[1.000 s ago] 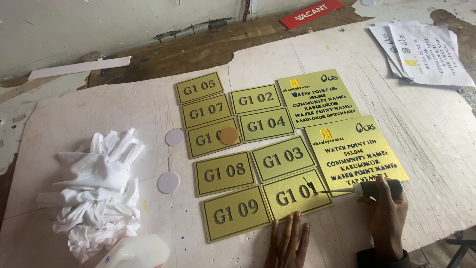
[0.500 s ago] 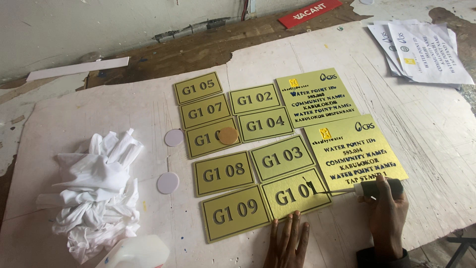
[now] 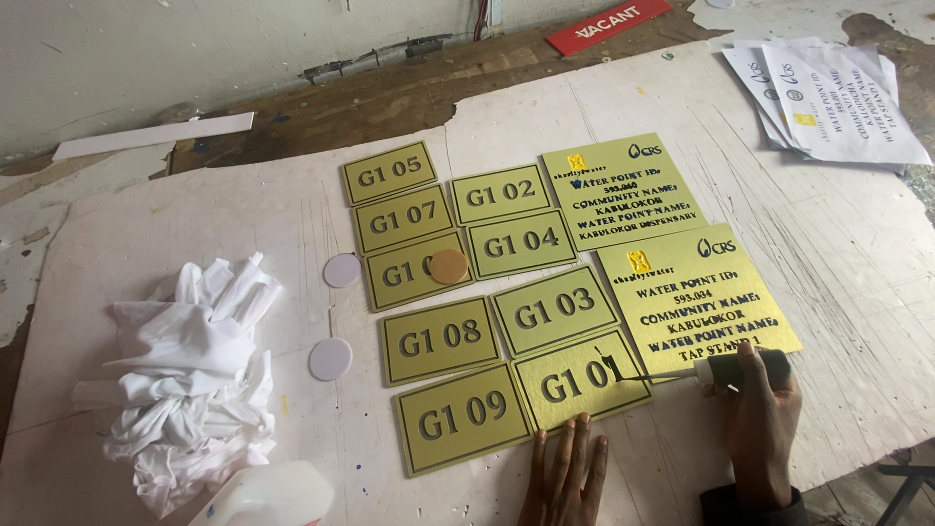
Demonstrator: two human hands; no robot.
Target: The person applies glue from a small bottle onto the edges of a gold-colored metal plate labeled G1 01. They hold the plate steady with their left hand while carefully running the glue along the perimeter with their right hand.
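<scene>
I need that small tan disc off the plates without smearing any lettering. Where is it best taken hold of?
Pinch the tan disc by its rim, coming straight down from above. It lies flat on a gold plate, covering part of the lettering, so sliding it sideways would likely drag across the characters; lifting by opposite edges probably avoids that.

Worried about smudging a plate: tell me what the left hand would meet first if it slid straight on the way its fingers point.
The left hand lies flat, fingers pointing away from the person. Straight on, it would first meet the near edge of the small gold rectangular plate just ahead, though the gap is hard to judge.

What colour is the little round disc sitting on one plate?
Tan-orange disc, head view.
</scene>
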